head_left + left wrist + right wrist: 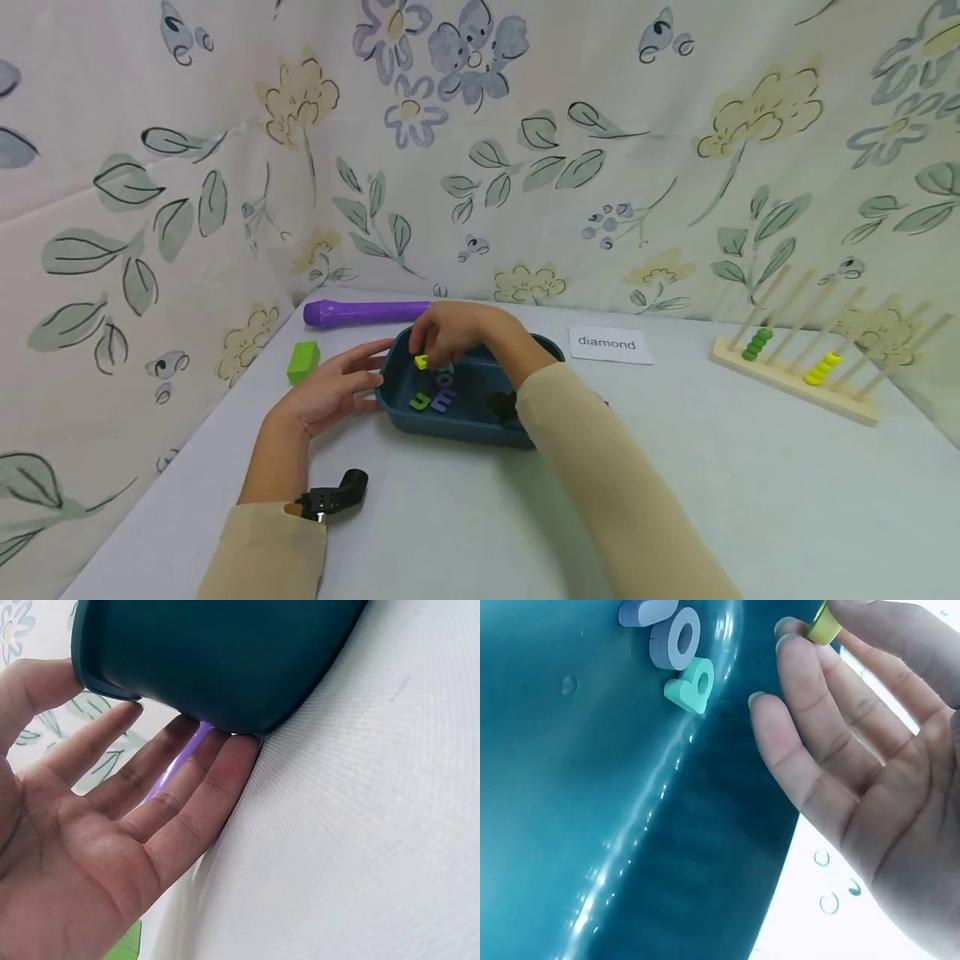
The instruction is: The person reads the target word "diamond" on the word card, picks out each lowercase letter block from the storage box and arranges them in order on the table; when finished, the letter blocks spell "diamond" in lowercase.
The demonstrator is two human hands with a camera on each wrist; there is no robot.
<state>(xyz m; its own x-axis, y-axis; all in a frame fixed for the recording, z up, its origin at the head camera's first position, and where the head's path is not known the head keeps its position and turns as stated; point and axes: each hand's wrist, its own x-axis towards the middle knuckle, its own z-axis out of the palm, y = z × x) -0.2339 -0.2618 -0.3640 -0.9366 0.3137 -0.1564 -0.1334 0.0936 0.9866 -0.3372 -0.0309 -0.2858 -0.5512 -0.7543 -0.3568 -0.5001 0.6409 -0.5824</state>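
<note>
While the left hand touches the tub, the right hand pinches a yellow letter

Where the tub ends at its 9 o'clock, the left hand lies along it: thumb at the rim, fingers nearly straight and fanned down the outer wall, little fingertip low, near the table. No wrapped grip. Reads as a brace, likely to keep the tub from sliding.

Right hand arches over the tub's 11 o'clock side, arm coming in from 5 o'clock. Thumb and fingertips have hold of the yellow letter; remaining fingers relaxed. Letter sits inside the tub, toward 10 o'clock; cannot tell whether it touches the floor. A fingertip pinch seems apt for so small a piece.

Loose inside, from 10 round to 8 o'clock: teal letter, purple ring, purple piece, green letter. Walls presumably keep such bits together. Right sleeve hides part of the tub's 4 o'clock end; contents there uncertain.

Outside the tub: green block at 9 o'clock, purple stick at 10. Word card at 2, "diamond" facing the wearer, presumably for reading. Abacus at 3, well apart, perhaps for elbow room.
</note>
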